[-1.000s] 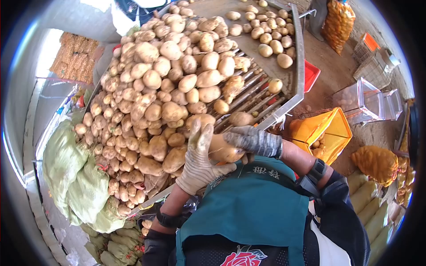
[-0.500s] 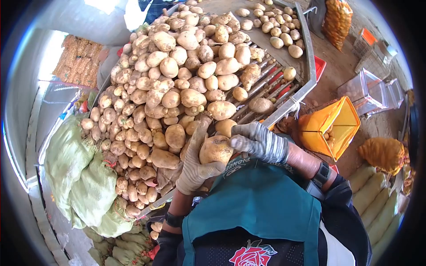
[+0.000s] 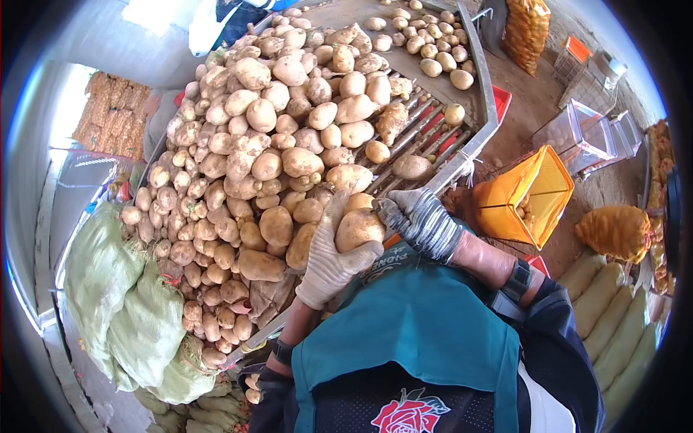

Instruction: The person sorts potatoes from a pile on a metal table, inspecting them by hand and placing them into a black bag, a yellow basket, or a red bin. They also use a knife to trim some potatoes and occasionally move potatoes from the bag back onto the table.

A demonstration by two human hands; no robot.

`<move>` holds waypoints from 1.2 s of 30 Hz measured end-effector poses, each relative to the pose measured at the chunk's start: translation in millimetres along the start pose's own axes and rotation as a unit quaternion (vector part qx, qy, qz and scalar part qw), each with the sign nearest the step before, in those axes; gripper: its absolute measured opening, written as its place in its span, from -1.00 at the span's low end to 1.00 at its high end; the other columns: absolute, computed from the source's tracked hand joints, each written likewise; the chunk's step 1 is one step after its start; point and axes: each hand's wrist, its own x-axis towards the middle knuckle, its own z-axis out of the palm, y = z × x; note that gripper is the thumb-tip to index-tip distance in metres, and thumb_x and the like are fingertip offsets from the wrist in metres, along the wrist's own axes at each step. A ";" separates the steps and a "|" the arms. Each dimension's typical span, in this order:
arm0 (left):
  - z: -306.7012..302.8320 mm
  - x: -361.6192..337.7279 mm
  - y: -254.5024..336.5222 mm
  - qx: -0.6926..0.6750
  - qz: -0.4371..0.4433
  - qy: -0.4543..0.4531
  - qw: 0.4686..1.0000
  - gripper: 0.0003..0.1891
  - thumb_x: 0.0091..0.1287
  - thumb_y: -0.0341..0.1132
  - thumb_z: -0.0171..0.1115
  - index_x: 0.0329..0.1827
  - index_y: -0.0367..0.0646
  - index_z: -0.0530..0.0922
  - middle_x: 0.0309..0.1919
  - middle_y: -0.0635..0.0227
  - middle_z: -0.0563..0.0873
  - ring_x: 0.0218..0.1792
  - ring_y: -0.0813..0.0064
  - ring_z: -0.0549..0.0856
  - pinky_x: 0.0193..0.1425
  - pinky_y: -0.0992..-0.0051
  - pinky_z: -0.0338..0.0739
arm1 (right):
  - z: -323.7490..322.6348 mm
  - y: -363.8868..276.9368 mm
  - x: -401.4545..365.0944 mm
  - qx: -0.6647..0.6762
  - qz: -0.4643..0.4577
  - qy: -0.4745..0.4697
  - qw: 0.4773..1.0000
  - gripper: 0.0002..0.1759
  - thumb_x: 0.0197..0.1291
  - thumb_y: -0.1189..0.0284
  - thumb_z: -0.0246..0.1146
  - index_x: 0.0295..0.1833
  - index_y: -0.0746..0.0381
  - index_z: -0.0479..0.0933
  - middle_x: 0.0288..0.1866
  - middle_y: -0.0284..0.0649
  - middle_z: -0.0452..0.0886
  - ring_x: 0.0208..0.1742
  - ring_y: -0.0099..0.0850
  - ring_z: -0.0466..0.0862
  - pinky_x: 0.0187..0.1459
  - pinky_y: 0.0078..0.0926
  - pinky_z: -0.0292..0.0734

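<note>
My left hand (image 3: 326, 261), in a pale soiled glove, is closed around a large potato (image 3: 360, 229). The potato sits in front of my apron, with its upper right side facing my other hand. My right hand (image 3: 424, 225), in a grey-and-black striped glove, has its fingers curled in at the right edge of that potato. Whatever its fingertips may pinch is too small or hidden to make out. Just beyond both hands rises a big heap of potatoes (image 3: 281, 162), some with soil on them.
The heap rests on a metal-framed table with slatted rollers (image 3: 426, 133). More potatoes (image 3: 440, 43) lie at its far end. To the right stand a yellow-orange lined basket (image 3: 505, 206), clear crates (image 3: 577, 137) and a filled net sack (image 3: 613, 232). Green sacks (image 3: 108, 289) flank the left side.
The potato has turned slightly in my left hand, which still grips it. My right hand has shifted a little, its fingers still curled beside the potato. The whole view has moved slightly.
</note>
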 end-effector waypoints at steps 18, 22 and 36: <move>16.4 14.2 -9.0 -0.070 0.026 0.002 0.997 0.06 0.20 -0.50 0.43 0.63 -0.25 -0.16 0.52 0.10 0.20 0.43 0.37 0.34 0.48 0.30 0.31 | -9.8 59.6 5.8 0.507 0.118 -0.040 0.853 -0.30 0.29 0.07 0.35 0.37 0.28 0.35 0.22 -0.12 0.55 0.26 -0.28 0.55 0.28 -0.23 0.48; 23.7 30.8 18.3 -0.094 -0.012 -0.039 0.995 -0.23 0.36 -0.46 0.30 0.58 -0.26 0.08 0.53 0.11 0.23 0.42 0.35 0.37 0.46 0.38 0.36 | -40.4 61.9 -24.6 0.695 0.211 0.014 0.687 -0.26 0.27 -0.08 0.29 0.33 0.24 0.38 0.05 -0.09 0.64 -0.01 -0.24 0.69 -0.05 -0.24 0.67; -86.5 71.6 -59.9 0.675 0.062 0.154 0.719 -0.29 0.23 -0.18 0.35 0.46 -0.11 0.34 0.57 -0.05 0.13 0.42 -0.14 0.35 0.47 0.07 0.31 | -201.8 295.4 -252.6 0.475 0.402 0.464 0.630 -0.27 0.14 -0.26 0.27 0.28 -0.04 0.43 0.21 -0.21 0.54 0.17 -0.16 0.57 0.04 0.07 0.54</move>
